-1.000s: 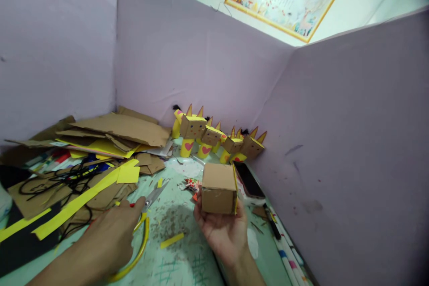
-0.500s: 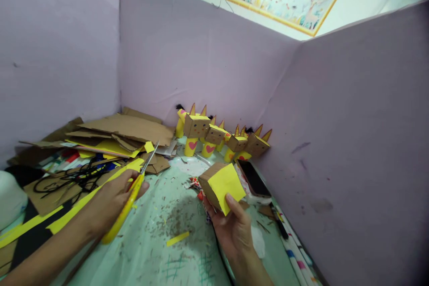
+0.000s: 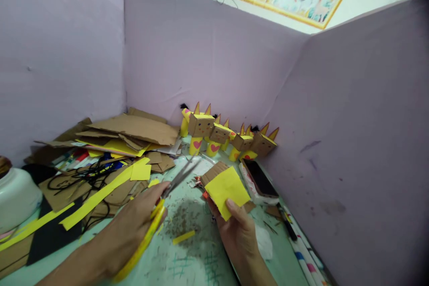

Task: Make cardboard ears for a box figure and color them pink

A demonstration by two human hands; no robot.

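Note:
My left hand (image 3: 134, 228) grips yellow-handled scissors (image 3: 157, 214); their grey blades stand slightly apart and point up and right toward the box. My right hand (image 3: 239, 230) holds a small cardboard box (image 3: 214, 172) with a yellow paper square (image 3: 228, 190) on the face turned to me, thumb pressed on the paper's lower edge. The blade tips are a short way left of the box, not touching it.
A row of small cardboard figures (image 3: 228, 136) with yellow legs stands at the back corner. A phone (image 3: 259, 178) lies right of the box. Cardboard sheets (image 3: 134, 129), yellow strips (image 3: 97, 196) and black cord (image 3: 80, 176) pile up at left. Purple partitions (image 3: 351, 143) wall the desk.
My left hand picked the scissors off the table and brought them right toward the box. My right hand turned the box so its yellow face shows.

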